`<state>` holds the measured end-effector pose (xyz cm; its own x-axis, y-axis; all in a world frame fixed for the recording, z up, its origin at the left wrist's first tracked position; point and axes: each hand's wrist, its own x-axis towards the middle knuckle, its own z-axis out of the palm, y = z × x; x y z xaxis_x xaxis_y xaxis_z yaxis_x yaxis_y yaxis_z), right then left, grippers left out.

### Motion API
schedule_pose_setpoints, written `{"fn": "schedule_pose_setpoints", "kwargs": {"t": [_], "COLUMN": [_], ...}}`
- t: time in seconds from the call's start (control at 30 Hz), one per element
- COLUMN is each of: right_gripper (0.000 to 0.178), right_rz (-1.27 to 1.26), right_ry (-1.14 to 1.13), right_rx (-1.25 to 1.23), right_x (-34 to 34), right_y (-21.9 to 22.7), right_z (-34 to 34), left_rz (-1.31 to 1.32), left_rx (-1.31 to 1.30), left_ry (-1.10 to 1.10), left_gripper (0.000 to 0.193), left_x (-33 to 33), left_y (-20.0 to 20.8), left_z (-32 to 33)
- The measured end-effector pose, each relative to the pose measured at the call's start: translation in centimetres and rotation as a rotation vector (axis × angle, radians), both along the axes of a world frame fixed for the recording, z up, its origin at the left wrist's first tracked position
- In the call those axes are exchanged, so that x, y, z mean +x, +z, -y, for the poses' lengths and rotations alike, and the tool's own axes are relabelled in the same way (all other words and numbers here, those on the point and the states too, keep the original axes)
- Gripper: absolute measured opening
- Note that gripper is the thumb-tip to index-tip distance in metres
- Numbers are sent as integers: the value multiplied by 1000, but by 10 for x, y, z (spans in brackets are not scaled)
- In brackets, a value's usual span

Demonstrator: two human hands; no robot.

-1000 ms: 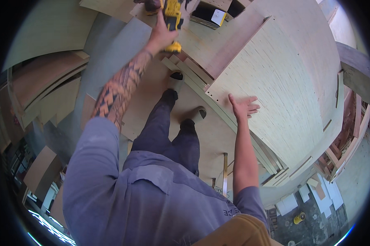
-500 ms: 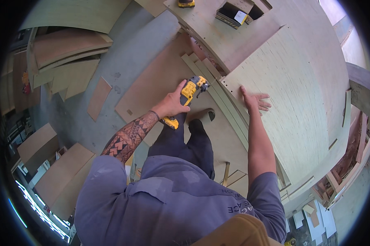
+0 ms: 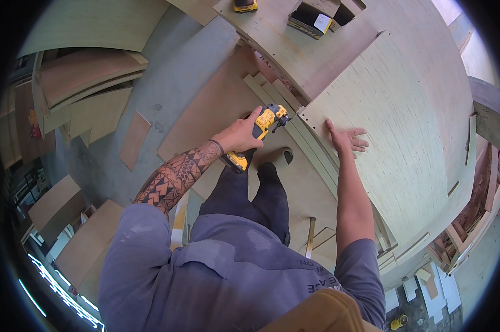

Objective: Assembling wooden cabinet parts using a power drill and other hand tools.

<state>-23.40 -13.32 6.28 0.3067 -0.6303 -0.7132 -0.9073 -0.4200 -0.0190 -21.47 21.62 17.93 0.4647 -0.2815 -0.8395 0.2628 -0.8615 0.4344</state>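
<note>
A: Head view. Our left hand (image 3: 240, 134) is wrapped tight round the grip of the yellow cordless drill (image 3: 261, 128), its nose aimed right at the near-left corner of the pale plywood panel (image 3: 394, 138). We judge that hold puts the bit square to the panel's edge.

B: And the right hand (image 3: 345, 138)?

A: Lying flat with fingers spread, holding nothing, pressed on the panel just right of the drill's nose. We judge it steadies the sheet against the push. The panel lies over the brown workbench (image 3: 294, 50); narrow wood strips (image 3: 286, 119) lie just left of its edge.

B: Change from the earlier frames?

A: One second ago we held the drill far up by the bench top. Half a second ago it was lower, short of the corner. Now its nose meets the edge. The right hand has stayed flat throughout.
</note>
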Motion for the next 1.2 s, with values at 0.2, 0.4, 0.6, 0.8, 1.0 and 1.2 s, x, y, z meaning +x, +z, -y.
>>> {"fn": "schedule_pose_setpoints", "kwargs": {"t": [0.2, 0.4, 0.6, 0.8, 1.0, 1.2], "right_gripper": [171, 172, 172, 172, 172, 172], "right_rz": [-19, -17, -20, -21, -25, -28], "right_ry": [-10, -14, -12, -14, -6, -7], "right_rx": [12, -7, 2, -6, 5, -4], "right_x": [0, -1, 0, 1, 2, 0], "right_y": [-1, -5, -5, -7, -3, -5], "right_z": [3, 2, 2, 2, 2, 1], "left_rz": [-36, -56, -50, -58, -24, -55], "left_rx": [9, 3, 11, 10, -2, 22], "left_ry": [-30, -58, -64, -54, -51, -52], "left_gripper": [115, 115, 116, 115, 116, 117], "left_x": [15, 24, 25, 27, 25, 28], "left_y": [8, 9, 5, -1, -8, -10], "left_z": [7, 11, 14, 16, 15, 19]}}
